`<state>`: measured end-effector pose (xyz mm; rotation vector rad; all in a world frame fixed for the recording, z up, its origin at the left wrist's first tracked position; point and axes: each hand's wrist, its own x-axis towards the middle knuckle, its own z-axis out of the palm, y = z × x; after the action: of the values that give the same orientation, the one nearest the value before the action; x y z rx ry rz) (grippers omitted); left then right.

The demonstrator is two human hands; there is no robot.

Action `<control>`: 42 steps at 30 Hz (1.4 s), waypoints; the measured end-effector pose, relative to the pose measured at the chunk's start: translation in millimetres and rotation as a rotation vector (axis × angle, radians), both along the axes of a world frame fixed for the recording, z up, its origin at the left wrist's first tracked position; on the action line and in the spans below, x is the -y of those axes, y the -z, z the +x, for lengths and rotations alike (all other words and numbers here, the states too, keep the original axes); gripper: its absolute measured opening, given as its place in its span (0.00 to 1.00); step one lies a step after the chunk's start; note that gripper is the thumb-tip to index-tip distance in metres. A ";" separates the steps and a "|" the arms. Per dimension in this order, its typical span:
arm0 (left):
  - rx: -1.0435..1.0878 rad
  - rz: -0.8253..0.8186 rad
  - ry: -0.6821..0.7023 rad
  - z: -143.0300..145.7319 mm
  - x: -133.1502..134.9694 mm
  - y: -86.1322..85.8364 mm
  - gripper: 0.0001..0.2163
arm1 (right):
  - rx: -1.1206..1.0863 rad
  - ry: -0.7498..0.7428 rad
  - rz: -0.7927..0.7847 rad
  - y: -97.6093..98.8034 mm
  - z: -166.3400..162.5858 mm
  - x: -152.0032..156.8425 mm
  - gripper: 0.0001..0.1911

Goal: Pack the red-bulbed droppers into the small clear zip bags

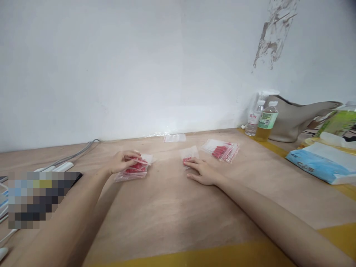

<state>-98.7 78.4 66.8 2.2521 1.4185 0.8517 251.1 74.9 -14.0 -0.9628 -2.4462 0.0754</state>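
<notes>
My left hand (122, 161) lies with curled fingers on top of a pile of small clear zip bags holding red pieces (133, 171), pinching the topmost bag. My right hand (202, 171) rests flat on the wooden table (167, 218), fingers stretched out, fingertips touching a single small bag with red pieces (189, 153). A second pile of filled bags (221, 150) lies just beyond my right hand. An empty clear bag (174, 138) lies near the wall.
Two drink bottles (261, 119) stand at the back right beside a beige bag (294, 118). A blue tissue pack (319, 163) and a green bottle (339, 122) lie at the right. Grey cables and a white power strip (62, 165) are at the left.
</notes>
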 end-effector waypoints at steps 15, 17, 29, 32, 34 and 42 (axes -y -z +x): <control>-0.311 0.419 0.209 114.1 26.0 54.6 0.19 | -0.259 0.100 0.135 15.8 4.4 -12.7 0.23; -0.327 0.402 0.223 118.5 21.4 64.3 0.19 | -0.236 0.090 0.198 18.2 5.1 -16.9 0.20; -0.329 0.630 0.142 119.7 17.4 75.8 0.10 | -0.125 0.138 0.240 12.5 3.2 -15.5 0.06; -0.355 0.687 0.153 118.3 14.7 76.9 0.08 | -0.171 0.117 0.184 15.3 3.9 -17.9 0.07; -0.380 0.725 0.167 117.7 12.6 77.6 0.08 | -0.164 0.111 0.206 14.9 4.2 -17.6 0.08; -0.473 0.806 0.168 117.5 10.4 76.7 0.11 | 0.055 0.068 0.545 1.9 11.5 -11.1 0.11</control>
<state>18.8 67.9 -9.8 3.3043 1.1370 0.9985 262.6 86.0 -15.9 -0.7997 -2.2874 -0.6156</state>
